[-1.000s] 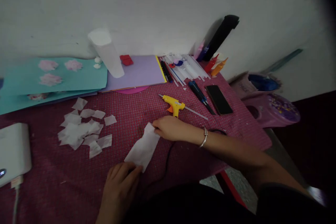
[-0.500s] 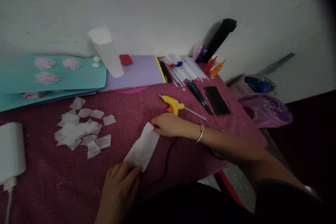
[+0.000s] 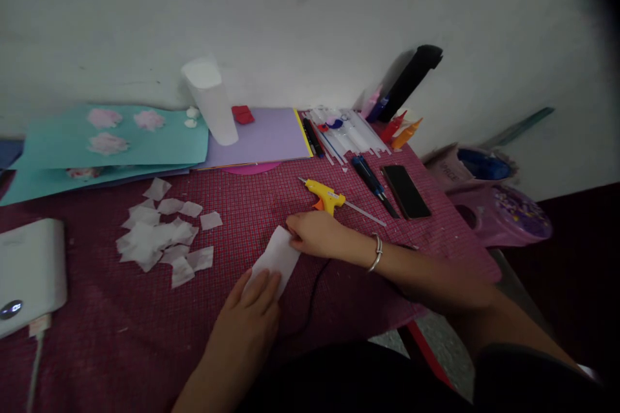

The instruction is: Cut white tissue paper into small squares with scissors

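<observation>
A strip of white tissue paper [image 3: 279,253] lies slanted on the checked tablecloth. My left hand [image 3: 250,317] rests flat over its near end, fingers stretched out. At the far end, my right hand [image 3: 316,233] pinches the strip's upper right corner between thumb and fingers. Just beyond the right hand is a yellow glue gun [image 3: 325,195] with a clear glue stick poking from its back. To the left, small cut squares of white tissue [image 3: 148,233] lie in a loose heap.
A white power bank [image 3: 33,271] with a cable sits at the left. Teal sheets [image 3: 167,145] carry pink paper flowers. A white bottle [image 3: 216,106] stands on purple paper [image 3: 271,135]. Rightward lie a utility knife [image 3: 371,179], a phone [image 3: 405,190] and plastic-wrapped glue sticks [image 3: 356,132].
My left hand has gone from gripping the strip's near edge to lying flat further up it. My right hand keeps its pinch. The view has shifted slightly left.
</observation>
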### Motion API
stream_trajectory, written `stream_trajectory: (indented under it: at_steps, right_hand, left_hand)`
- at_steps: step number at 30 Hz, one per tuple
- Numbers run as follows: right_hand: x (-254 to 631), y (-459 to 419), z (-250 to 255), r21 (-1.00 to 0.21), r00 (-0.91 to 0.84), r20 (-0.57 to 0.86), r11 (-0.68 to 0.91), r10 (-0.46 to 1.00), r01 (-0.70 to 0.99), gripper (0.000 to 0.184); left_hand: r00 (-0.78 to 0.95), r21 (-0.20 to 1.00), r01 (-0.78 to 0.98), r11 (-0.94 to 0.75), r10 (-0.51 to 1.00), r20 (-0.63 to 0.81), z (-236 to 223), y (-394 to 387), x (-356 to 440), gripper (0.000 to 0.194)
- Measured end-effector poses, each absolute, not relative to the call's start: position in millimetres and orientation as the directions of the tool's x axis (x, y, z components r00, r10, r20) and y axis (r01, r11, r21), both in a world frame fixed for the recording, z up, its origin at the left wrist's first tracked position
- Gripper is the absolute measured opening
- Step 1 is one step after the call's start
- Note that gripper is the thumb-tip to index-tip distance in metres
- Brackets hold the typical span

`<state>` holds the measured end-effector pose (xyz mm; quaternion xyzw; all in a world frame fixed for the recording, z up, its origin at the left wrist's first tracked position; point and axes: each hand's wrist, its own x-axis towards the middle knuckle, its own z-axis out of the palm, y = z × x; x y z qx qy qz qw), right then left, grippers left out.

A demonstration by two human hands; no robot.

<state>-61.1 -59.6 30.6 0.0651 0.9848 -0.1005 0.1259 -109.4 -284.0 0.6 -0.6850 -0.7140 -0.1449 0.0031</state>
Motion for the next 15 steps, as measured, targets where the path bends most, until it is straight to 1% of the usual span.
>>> stream_trajectory:
  at_steps: [3,5,7,9,11,13,15]
  right_hand:
    - [-58.9,-61.5,36.1,-0.167,-0.963,-0.241,0.973,0.118,0.161,0.02]
    - [-54.8,-65.7,42.8,-0.158,-0.972,-0.19,0.973,0.139,0.17,0.017]
    - [-47.6,-72.9,49.9,-0.213,-0.986,-0.111,0.966,0.127,0.148,0.012]
    - [-38.3,-81.4,53.0,-0.336,-0.997,-0.064,0.94,0.047,0.066,0.011]
    - [-29.4,-88.9,49.4,-0.432,-0.995,-0.077,0.901,-0.067,-0.027,0.014]
    - [-22.4,-93.6,40.3,-0.451,-0.986,-0.103,0.89,-0.129,-0.069,0.016]
    - [-17.1,-95.9,30.4,-0.442,-0.984,-0.108,0.894,-0.14,-0.078,0.018]
  left_hand:
    - [-0.049,0.173,0.985,0.027,0.991,0.126,-1.5,-276.0,-110.8,0.025]
    - [-0.063,0.155,0.987,0.044,0.991,0.117,-4.5,-274.2,-110.7,0.025]
    - [-0.087,0.161,0.985,0.065,0.987,0.138,-8.2,-274.0,-110.2,0.026]
    - [-0.102,0.173,0.982,0.073,0.981,0.163,-11.2,-274.6,-109.6,0.028]
    - [-0.112,0.173,0.982,0.081,0.977,0.18,-12.1,-275.6,-108.7,0.031]
    - [-0.112,0.174,0.982,0.079,0.975,0.19,-10.1,-276.8,-106.9,0.033]
    - [-0.094,0.181,0.982,0.054,0.972,0.217,-6.6,-277.5,-104.1,0.034]
